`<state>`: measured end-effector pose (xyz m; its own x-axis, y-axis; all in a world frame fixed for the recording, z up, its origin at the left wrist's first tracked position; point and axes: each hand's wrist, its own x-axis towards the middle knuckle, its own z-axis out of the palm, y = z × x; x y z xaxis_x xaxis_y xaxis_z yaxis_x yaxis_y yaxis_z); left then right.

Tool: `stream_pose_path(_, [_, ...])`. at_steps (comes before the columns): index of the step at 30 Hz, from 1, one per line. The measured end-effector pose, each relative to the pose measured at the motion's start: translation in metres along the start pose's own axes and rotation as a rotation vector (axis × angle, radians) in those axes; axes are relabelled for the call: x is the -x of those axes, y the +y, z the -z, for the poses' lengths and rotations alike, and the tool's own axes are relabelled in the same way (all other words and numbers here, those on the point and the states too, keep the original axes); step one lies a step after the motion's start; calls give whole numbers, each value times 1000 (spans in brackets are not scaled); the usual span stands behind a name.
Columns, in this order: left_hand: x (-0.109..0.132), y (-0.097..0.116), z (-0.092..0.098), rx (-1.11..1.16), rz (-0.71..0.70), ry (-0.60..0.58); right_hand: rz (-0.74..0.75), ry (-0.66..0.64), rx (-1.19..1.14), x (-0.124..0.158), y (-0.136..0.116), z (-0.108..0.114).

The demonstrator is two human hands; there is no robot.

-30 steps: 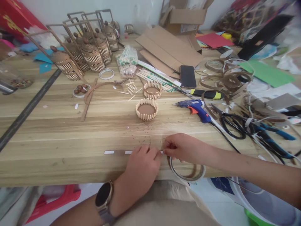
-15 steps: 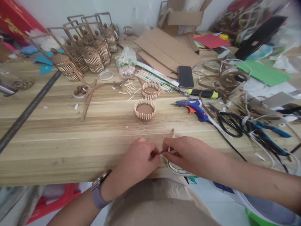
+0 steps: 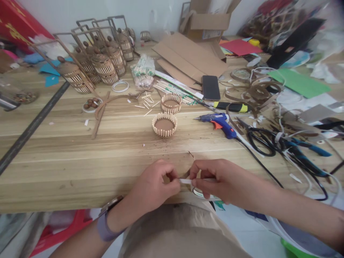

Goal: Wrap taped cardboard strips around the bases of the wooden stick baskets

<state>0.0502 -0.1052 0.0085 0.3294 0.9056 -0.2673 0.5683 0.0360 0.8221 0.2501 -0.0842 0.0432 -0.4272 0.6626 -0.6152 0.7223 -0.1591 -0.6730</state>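
A short white strip of tape [image 3: 185,181] is stretched between my two hands near the table's front edge. My left hand [image 3: 158,182] pinches its left end between thumb and fingertips. Thumb and forefinger of my right hand [image 3: 215,177] grip the other end. Partly hidden below my right hand is a white tape roll [image 3: 204,195] with green print. A thin brown strip [image 3: 191,155] sticks up behind the fingers; its lower part is hard to make out. Farther out stand two small round baskets of upright wooden sticks, a nearer one [image 3: 164,125] and a farther one [image 3: 171,103].
To the right lie a blue glue gun [image 3: 217,120], a yellow-black cutter [image 3: 232,106], black scissors [image 3: 259,138] and blue-handled pliers [image 3: 303,154]. A phone [image 3: 211,87] lies by cardboard sheets [image 3: 190,57]. Several finished lantern-like cages [image 3: 104,66] stand back left. Short sticks [image 3: 146,102] are scattered mid-table.
Between my hands, white tape now shows where a dark strip showed before. My left hand has shifted slightly left and the gap between the hands is wider.
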Motion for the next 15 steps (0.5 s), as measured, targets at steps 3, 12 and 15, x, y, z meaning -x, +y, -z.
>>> stream_pose_path(3, [2,0,-1,46,-10,45,66,97,167,6,-4,-10])
stream_pose_path(12, [4,-13,32,103,189,144,203,314,231,30,18,-8])
stream_pose_path(15, [4,-7,36,51,111,-11,355,506,172,30,18,5])
